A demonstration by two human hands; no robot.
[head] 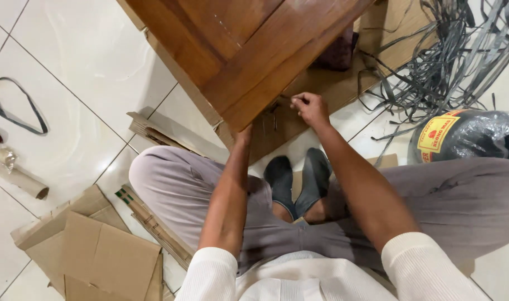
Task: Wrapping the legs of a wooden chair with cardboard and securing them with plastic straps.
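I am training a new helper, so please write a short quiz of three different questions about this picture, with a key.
1. True or false: the right hand pinches something small at the edge of the wooden panel.
2. What lies on the floor at upper right? A) grey plastic straps B) a red towel C) glass jars
3. Fill in: the left hand is under the panel's lower ____.

Key
1. True; the pinched item is too small to identify.
2. A
3. Corner; its fingers are hidden, while flattened cardboard lies at lower left.
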